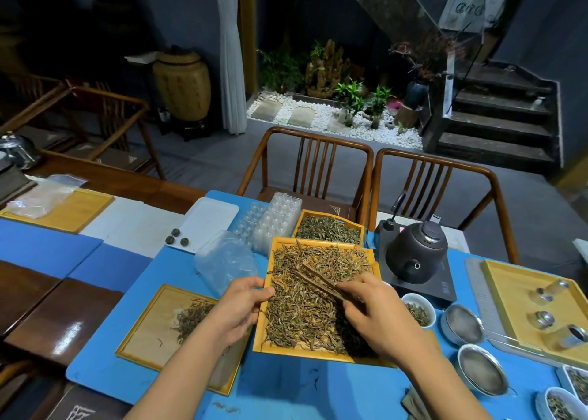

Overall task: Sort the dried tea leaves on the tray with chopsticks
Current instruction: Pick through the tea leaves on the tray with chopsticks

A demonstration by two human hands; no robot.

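Observation:
An orange tray (319, 354) in front of me is covered with dried tea leaves (305, 311). My left hand (238, 308) grips the tray's left rim, thumb over the edge. My right hand (374, 313) holds a pair of dark wooden chopsticks (318, 279), whose tips reach up and left into the leaves near the tray's middle. To the left lies a flatter wooden tray (149, 321) with a small pile of leaves (191, 318), partly hidden by my left forearm. A second leaf-filled tray (329, 228) sits just behind the main one.
A dark kettle (415, 254) on a black base stands right of the trays. Small white cups, metal strainers (464, 324) and a yellow tray with glass jars (541, 295) crowd the right. Clear plastic packaging (226, 260) and a white board (206, 219) lie behind left. Two chairs face the table.

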